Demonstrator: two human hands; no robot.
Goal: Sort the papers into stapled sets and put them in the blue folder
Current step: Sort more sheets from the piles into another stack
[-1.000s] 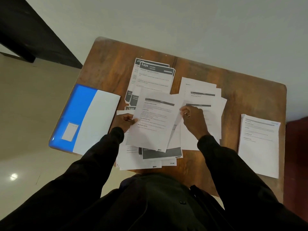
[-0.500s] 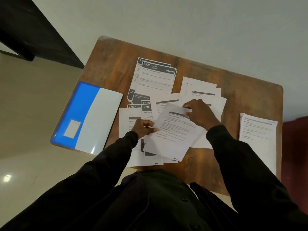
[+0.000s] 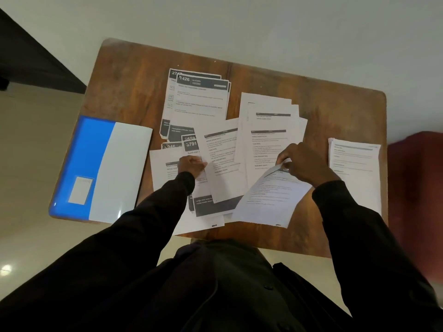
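The right hand (image 3: 303, 164) grips the top edge of a printed sheet (image 3: 268, 200), which lies tilted near the front edge of the tabletop (image 3: 263, 75); the left hand (image 3: 191, 165), fingers curled, pinches the side of a second sheet (image 3: 223, 168) among the loose papers (image 3: 199, 99) in the middle; the hands are well apart. The blue folder (image 3: 96, 161) lies closed at the left edge; a separate stack (image 3: 354, 173) lies at the right.
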